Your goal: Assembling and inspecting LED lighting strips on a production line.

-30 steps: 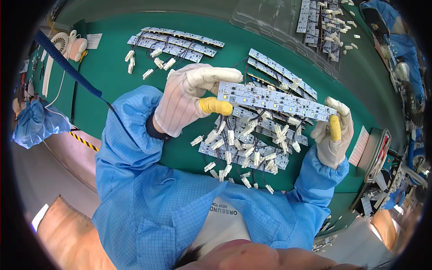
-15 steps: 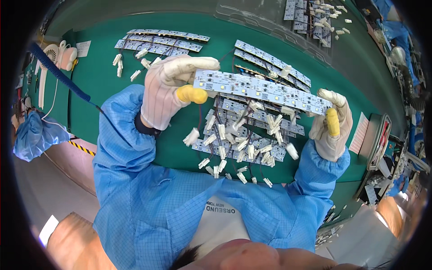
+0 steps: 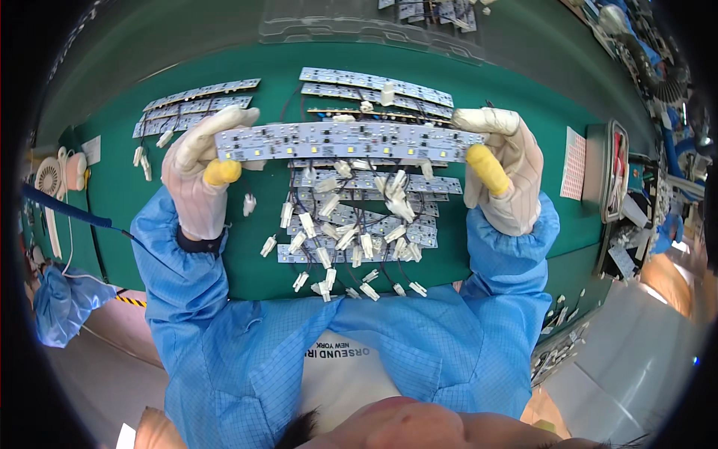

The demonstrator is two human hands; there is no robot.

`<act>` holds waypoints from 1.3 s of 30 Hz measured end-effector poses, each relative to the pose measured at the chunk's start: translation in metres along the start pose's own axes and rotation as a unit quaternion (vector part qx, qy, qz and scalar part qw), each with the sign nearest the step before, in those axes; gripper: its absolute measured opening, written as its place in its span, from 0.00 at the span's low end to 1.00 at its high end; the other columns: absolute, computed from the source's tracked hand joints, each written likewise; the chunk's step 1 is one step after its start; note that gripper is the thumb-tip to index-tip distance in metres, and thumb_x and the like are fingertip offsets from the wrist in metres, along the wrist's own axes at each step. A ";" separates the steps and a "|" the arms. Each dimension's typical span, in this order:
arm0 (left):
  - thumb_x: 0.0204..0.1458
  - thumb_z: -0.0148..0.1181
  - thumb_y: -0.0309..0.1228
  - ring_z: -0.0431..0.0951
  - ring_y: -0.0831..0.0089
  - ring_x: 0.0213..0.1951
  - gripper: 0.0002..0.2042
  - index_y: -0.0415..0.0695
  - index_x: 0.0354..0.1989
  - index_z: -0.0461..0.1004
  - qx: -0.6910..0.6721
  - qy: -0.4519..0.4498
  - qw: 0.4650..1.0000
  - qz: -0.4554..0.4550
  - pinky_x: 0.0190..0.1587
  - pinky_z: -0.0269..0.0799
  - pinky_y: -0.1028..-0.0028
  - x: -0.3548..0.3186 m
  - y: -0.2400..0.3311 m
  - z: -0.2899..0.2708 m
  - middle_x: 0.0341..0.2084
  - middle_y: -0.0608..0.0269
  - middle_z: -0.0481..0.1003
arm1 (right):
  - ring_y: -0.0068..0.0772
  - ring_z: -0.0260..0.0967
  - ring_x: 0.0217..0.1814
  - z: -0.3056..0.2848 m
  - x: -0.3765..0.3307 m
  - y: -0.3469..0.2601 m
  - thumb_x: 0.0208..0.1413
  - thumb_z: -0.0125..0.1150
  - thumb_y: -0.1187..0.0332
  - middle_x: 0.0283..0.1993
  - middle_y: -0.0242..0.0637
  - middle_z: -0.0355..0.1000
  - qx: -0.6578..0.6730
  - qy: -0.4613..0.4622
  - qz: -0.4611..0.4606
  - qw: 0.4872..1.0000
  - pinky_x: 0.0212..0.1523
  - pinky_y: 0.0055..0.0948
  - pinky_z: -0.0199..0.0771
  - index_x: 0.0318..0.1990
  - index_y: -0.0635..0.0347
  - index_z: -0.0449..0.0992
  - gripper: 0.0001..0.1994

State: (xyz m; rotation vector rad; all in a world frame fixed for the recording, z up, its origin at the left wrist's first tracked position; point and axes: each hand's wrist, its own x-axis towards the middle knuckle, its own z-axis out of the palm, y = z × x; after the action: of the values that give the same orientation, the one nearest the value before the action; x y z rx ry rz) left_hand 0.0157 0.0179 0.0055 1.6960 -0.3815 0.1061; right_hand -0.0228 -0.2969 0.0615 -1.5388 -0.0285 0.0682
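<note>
Stretched between both hands is a long white LED circuit board (image 3: 351, 140), its small yellow LEDs and dark components facing up. My left hand (image 3: 203, 161), in a white glove with a yellow thumb cover, pinches the board's left end. The right end sits between the thumb and fingers of my right hand (image 3: 502, 161), gloved the same way. Below the held strip lies a pile of similar boards (image 3: 419, 224) with dark wires and several white connectors (image 3: 345, 238). Just beyond it, more LED strips (image 3: 374, 81) rest on the green mat, partly hidden by the held one.
Another group of LED strips (image 3: 196, 105) lies at the far left. A clear plastic tray (image 3: 321, 31) stands at the back. On the right are a printed sheet (image 3: 573, 163) and a metal box (image 3: 609, 172); a small white fan (image 3: 49, 179) and blue coiled cord (image 3: 67, 206) are at left.
The view has shifted, so the bench things appear further left. The held board has gone from slanting down rightward to nearly level, with both hands still gripping its ends.
</note>
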 end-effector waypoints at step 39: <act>0.43 0.61 0.48 0.78 0.67 0.36 0.30 0.34 0.47 0.70 -0.068 -0.008 0.995 0.072 0.37 0.76 0.74 -0.003 0.009 0.002 0.42 0.50 0.72 | 0.13 0.55 0.12 0.001 0.008 0.016 0.52 0.56 0.67 0.37 0.44 0.72 0.002 0.005 -0.022 1.000 0.11 0.11 0.50 0.49 0.71 0.65 0.20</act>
State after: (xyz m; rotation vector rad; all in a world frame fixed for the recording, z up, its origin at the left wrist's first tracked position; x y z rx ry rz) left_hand 0.0094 0.0157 0.0129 1.5342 -0.5122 0.1685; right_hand -0.0150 -0.2947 0.0458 -1.5347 -0.0550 0.0256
